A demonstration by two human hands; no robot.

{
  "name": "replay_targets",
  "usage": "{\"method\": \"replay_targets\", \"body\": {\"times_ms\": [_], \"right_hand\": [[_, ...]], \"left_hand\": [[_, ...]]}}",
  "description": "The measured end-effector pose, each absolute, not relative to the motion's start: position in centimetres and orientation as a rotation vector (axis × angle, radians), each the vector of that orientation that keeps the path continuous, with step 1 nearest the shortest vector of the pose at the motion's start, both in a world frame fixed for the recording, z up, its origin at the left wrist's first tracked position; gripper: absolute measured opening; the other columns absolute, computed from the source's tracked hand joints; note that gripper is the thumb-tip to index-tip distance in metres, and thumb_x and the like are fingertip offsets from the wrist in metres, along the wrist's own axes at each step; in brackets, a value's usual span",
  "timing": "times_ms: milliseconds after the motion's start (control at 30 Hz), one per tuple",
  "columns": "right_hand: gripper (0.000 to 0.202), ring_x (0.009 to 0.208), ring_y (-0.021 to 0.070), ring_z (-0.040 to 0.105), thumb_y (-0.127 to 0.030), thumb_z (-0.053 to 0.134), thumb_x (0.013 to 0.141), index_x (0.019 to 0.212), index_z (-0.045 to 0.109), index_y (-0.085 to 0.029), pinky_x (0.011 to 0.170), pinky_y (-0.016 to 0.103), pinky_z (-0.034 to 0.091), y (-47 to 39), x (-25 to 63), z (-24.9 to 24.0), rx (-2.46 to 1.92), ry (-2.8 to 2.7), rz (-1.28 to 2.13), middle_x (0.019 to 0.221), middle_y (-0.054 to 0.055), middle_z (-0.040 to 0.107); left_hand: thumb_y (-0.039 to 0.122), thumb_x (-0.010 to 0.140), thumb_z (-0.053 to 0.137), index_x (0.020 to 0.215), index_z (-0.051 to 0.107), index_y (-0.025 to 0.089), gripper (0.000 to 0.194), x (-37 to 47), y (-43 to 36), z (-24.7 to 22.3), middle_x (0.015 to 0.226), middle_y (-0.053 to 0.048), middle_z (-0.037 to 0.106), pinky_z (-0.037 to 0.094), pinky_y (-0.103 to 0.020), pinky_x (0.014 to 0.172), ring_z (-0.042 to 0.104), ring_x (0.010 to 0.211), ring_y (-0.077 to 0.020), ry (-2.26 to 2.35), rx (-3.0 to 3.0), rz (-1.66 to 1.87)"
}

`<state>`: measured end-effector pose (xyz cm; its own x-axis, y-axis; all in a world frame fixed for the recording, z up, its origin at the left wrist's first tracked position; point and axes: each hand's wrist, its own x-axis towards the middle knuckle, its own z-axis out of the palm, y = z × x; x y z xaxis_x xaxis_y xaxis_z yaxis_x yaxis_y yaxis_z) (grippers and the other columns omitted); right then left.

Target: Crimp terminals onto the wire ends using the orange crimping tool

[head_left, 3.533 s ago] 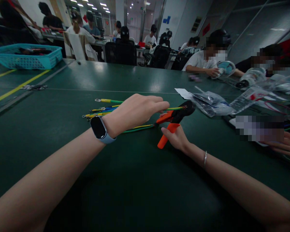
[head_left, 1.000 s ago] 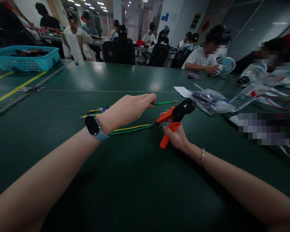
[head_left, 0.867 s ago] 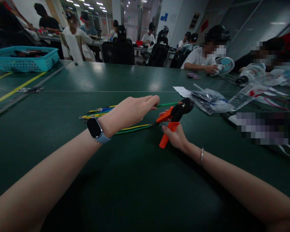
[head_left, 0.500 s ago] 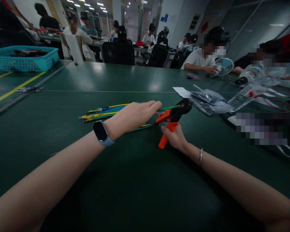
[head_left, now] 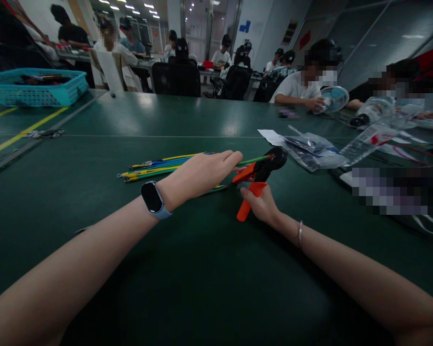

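My left hand (head_left: 207, 172) is closed on a green wire (head_left: 254, 160), thumb side hidden. That wire runs right to the black head of a crimping tool (head_left: 270, 162) with orange handles, its end at the jaws. My right hand (head_left: 261, 202) grips the tool by its handles, which stand apart. Under and left of my left hand lies a bundle of yellow, green and blue wires (head_left: 155, 169), some with ring terminals at their left ends. Another green-yellow wire end (head_left: 218, 188) shows just below my left fingers.
A blue plastic basket (head_left: 32, 98) stands at the far left, near small metal parts (head_left: 45, 134) on the green table (head_left: 187, 269). Clear plastic bags (head_left: 313, 149) and a white paper (head_left: 271, 137) lie to the right. Across the table a person holds a small fan (head_left: 334, 100).
My left hand and wrist have shifted very slightly to the right. The crimping tool and my right hand stay where they were.
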<state>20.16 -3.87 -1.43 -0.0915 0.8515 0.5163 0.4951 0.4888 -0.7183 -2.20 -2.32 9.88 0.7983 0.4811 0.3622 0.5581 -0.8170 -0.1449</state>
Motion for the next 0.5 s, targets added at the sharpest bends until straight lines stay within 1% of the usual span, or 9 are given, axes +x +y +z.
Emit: {"method": "replay_targets", "body": {"times_ms": [133, 300, 400, 500], "right_hand": [[0.044, 0.129, 0.0358, 0.055, -0.044, 0.060, 0.084, 0.125, 0.057, -0.026, 0.112, 0.065, 0.037, -3.86, 20.16, -1.44, -1.161, -1.741, 0.442, 0.132, 0.013, 0.060], [0.050, 0.121, 0.0333, 0.060, -0.044, 0.060, 0.084, 0.130, 0.056, -0.026, 0.110, 0.063, 0.040, -3.86, 20.11, -1.39, -1.159, -1.728, 0.456, 0.127, 0.012, 0.064], [0.056, 0.122, 0.0340, 0.059, -0.046, 0.059, 0.084, 0.136, 0.053, -0.027, 0.109, 0.063, 0.040, -3.89, 20.09, -1.28, -1.148, -1.736, 0.456, 0.127, 0.012, 0.064], [0.056, 0.123, 0.0337, 0.058, -0.045, 0.058, 0.085, 0.138, 0.052, -0.028, 0.109, 0.062, 0.040, -3.94, 20.11, -1.12, -1.135, -1.752, 0.458, 0.125, 0.011, 0.064]], "left_hand": [[0.021, 0.105, 0.041, 0.117, 0.047, 0.016, 0.014, -2.11, -2.33, 9.72, 0.108, -0.007, 0.067, 0.042, -0.026, 0.056, 0.070, 0.081, -0.0175, -0.784, -2.734, -0.448], [0.026, 0.106, 0.040, 0.117, 0.049, 0.016, 0.017, -1.83, -2.59, 9.83, 0.104, -0.008, 0.067, 0.042, -0.024, 0.056, 0.070, 0.078, -0.0168, -0.802, -2.725, -0.386], [0.022, 0.105, 0.042, 0.116, 0.050, 0.016, 0.015, -1.82, -2.63, 9.92, 0.103, -0.007, 0.067, 0.042, -0.024, 0.057, 0.069, 0.077, -0.0163, -0.779, -2.712, -0.391], [0.018, 0.103, 0.044, 0.117, 0.050, 0.016, 0.015, -2.01, -2.54, 9.98, 0.101, -0.006, 0.067, 0.040, -0.025, 0.056, 0.068, 0.077, -0.0160, -0.732, -2.693, -0.439]]}}
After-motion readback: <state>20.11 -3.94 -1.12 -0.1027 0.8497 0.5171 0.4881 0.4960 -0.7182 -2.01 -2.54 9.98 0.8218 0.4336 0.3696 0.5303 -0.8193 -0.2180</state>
